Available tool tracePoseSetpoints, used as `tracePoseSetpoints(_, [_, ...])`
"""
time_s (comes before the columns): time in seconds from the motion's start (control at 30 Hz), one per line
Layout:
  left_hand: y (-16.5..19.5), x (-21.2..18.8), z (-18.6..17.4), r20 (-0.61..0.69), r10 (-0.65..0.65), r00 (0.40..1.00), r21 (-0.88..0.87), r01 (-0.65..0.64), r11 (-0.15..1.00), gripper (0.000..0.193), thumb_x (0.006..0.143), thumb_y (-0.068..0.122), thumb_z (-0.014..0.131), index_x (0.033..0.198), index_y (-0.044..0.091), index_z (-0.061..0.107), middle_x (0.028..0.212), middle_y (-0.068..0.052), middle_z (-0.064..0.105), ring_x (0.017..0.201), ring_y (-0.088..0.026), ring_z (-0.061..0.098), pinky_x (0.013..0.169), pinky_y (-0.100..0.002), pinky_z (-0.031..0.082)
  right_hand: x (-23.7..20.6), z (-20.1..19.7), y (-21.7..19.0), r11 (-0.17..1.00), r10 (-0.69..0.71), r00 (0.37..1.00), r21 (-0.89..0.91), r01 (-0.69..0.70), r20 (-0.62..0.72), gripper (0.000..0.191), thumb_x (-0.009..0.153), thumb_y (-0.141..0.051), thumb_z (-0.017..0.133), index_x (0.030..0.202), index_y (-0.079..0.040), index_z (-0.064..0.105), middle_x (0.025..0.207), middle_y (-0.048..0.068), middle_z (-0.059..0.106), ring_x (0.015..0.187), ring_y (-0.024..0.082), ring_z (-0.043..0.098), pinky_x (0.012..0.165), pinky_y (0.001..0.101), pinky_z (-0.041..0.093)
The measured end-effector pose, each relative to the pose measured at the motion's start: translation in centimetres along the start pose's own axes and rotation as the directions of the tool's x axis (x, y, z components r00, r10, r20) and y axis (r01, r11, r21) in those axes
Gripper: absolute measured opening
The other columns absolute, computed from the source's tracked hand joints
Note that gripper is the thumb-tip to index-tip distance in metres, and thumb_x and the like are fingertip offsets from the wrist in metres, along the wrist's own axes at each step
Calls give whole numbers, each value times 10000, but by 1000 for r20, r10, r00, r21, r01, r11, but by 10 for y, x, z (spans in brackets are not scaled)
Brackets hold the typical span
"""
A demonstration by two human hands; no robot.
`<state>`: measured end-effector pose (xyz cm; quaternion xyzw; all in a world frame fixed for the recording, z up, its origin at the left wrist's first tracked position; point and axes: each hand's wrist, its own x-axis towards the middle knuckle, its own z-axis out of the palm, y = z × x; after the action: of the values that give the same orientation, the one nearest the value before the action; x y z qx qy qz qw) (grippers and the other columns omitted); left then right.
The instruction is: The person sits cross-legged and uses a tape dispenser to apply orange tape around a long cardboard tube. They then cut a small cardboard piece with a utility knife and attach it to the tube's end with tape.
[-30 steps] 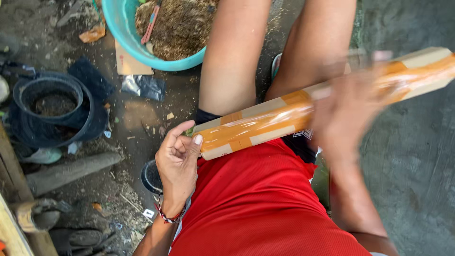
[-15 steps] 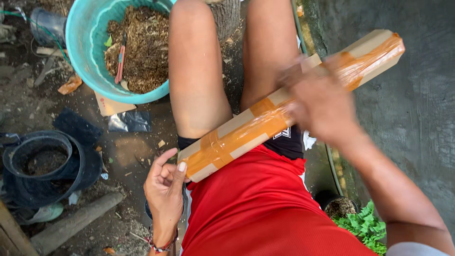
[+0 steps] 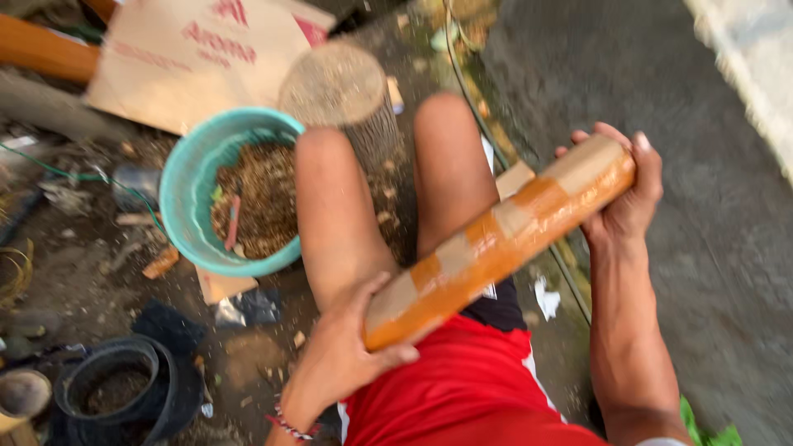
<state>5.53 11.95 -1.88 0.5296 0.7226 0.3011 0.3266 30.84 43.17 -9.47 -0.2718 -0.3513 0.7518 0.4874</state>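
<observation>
Here, a taped orange tube (image 3: 496,244) lies slantwise across the lap, left hand (image 3: 343,355) clasping its near end, right hand (image 3: 624,202) gripping its far end. Far left, a teal basin (image 3: 186,206) holds brown mulch (image 3: 260,198); near left, a black pot (image 3: 116,388) holds soil.

Soft, even daylight; no hard shadows or glare. Motion blur smears the whole frame, strongest at the edges: cardboard (image 3: 198,58) print and the upper right corner are streaked. Pole (image 3: 496,239) moderately sharp.

A flat tan cardboard box panel (image 3: 198,62) with red print lies top left, beyond the teal basin. Both hands grip a tape-wrapped orange-and-tan tube (image 3: 496,239) across the lap.
</observation>
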Motion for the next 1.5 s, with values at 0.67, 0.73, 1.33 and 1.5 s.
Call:
tracePoseSetpoints(0.67, [9,156,12,-342,517,785,-55,-566,823,993,706,221,904,1517,26,366,1408,-217,600,1276,-400,645,1101,-446,521,-5,187,-20,619,-202,540,-321,717,817,922,607,-330,940,1384,-45,532,1304,95,630,1271,225,627,1312,513,344])
tracePoseSetpoints(0.73, [-9,159,22,-295,403,866,-200,-469,860,931,670,212,908,1457,30,443,1289,-201,673,1177,-382,702,1011,-426,565,-4,167,8,660,-129,574,-362,659,809,934,597,-325,966,1375,-34,541,1323,96,634,1298,233,621,1329,537,306])
tracePoseSetpoints(1.33, [-72,157,75,-373,437,818,-117,-509,853,721,811,96,856,1423,25,482,1441,-169,585,1368,-366,610,1196,-427,503,-13,111,71,701,-50,537,-354,619,842,934,657,-326,1000,1402,-77,496,1363,124,633,1365,291,606,1299,550,365])
tracePoseSetpoints(1.5, [-73,156,81,-357,440,824,-171,-521,836,788,775,152,880,1428,16,459,1439,-193,563,1353,-366,598,1154,-419,511,-18,104,69,743,-25,576,-371,558,817,1012,684,-336,1001,1481,-73,435,1448,139,597,1424,305,575,1239,478,417])
